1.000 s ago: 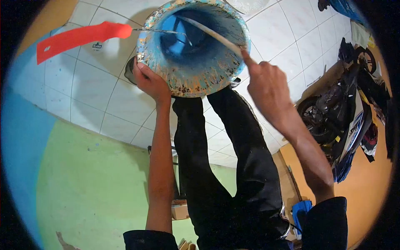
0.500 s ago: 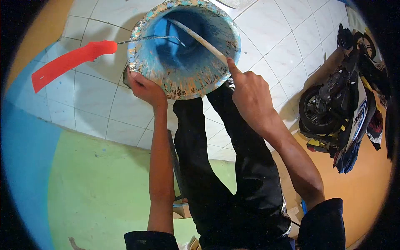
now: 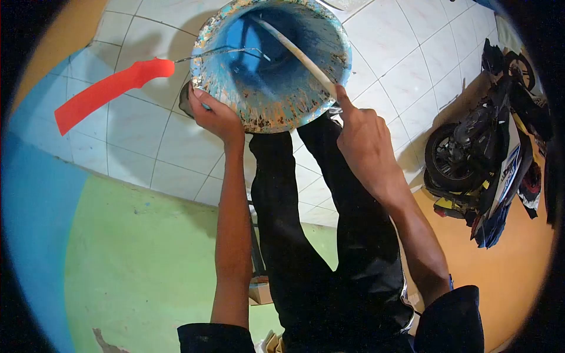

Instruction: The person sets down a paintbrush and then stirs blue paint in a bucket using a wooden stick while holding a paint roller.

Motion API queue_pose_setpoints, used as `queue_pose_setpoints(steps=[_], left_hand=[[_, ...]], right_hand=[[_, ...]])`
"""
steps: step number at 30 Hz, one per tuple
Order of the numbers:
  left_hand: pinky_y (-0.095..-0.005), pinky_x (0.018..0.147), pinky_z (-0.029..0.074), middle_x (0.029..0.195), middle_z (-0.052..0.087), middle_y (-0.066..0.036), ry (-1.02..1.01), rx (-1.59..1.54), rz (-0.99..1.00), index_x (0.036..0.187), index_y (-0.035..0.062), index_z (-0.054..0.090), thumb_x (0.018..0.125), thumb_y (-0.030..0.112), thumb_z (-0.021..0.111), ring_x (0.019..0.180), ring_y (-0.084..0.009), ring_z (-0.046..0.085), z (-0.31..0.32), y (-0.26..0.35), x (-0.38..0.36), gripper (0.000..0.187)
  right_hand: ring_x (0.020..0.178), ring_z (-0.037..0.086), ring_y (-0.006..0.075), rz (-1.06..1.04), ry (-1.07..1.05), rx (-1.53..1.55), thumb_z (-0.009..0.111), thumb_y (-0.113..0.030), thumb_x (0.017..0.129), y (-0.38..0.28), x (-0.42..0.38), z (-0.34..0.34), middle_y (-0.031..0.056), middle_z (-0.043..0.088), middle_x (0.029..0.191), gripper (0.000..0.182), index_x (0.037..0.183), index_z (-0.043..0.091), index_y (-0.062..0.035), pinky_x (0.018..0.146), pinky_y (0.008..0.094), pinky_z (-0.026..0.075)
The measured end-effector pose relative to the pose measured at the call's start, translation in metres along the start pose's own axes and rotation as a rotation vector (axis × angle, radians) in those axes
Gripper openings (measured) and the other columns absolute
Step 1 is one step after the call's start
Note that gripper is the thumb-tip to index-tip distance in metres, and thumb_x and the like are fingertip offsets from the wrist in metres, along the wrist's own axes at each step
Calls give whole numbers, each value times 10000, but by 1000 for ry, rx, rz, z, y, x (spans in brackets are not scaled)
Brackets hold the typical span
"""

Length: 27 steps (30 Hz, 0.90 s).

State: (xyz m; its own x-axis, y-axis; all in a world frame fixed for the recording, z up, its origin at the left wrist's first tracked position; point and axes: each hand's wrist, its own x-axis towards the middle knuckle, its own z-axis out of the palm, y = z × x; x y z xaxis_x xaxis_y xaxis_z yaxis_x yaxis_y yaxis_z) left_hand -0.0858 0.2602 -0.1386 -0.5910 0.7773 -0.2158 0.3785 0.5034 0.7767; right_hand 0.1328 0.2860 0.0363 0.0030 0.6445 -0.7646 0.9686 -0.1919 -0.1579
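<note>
A paint-smeared blue bucket [image 3: 276, 112] is tipped so its mouth faces me, in front of my black-trousered legs. My left hand [image 3: 219, 119] is closed on the bucket's lower-left rim, its fingers partly hidden behind. Beside those fingers is a dark object [image 3: 185, 100] I cannot make out. My right hand [image 3: 366, 138] is at the right rim, index finger stretched along the near end of a pale wooden stick [image 3: 300, 56], other fingers curled. The stick runs deep into the bucket. Across the left rim lies a red-handled paint roller frame [image 3: 115, 91], its thin bent rod inside the bucket.
A motorbike [image 3: 479, 153] shows at the right against an orange wall [image 3: 459, 259]. White floor tiles [image 3: 132, 138] surround the bucket. A green and blue wall [image 3: 141, 259] is at the lower left, and a small cardboard box [image 3: 259, 292] sits near my legs.
The bucket, stick, roller frame and both hands have shifted slightly right and up in view. Both hands keep the same hold.
</note>
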Motion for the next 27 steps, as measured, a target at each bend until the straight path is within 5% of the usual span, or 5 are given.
queue_pose_setpoints(steps=[3,4,8,27], left_hand=[[-423,932,475,1182,644,-242,19,11,-14,1274,-85,571,1082,235,383,1063,-363,628,2,-4,1,418],[-423,932,475,1182,644,-242,22,8,-13,1274,-85,571,1082,235,383,1063,-363,628,3,-1,3,418],[-417,942,472,1205,632,-248,13,-70,-18,1284,-91,562,1080,203,404,1091,-355,616,1,7,0,391],[-427,950,463,1223,617,-256,-18,-267,6,1296,-95,555,1080,201,387,1109,-367,608,0,2,1,402]], right_hand=[[658,661,410,32,60,113,498,16,882,-9,4,28,244,630,715,522,1400,458,71,620,533,535],[764,663,476,81,19,143,512,49,838,-18,3,34,322,653,824,580,1417,486,18,713,553,508],[835,667,495,160,-32,398,487,37,875,-40,4,38,351,645,864,501,1375,499,68,746,550,516],[960,670,449,58,-17,392,593,14,826,-45,1,37,317,673,948,505,1323,535,81,849,493,539]])
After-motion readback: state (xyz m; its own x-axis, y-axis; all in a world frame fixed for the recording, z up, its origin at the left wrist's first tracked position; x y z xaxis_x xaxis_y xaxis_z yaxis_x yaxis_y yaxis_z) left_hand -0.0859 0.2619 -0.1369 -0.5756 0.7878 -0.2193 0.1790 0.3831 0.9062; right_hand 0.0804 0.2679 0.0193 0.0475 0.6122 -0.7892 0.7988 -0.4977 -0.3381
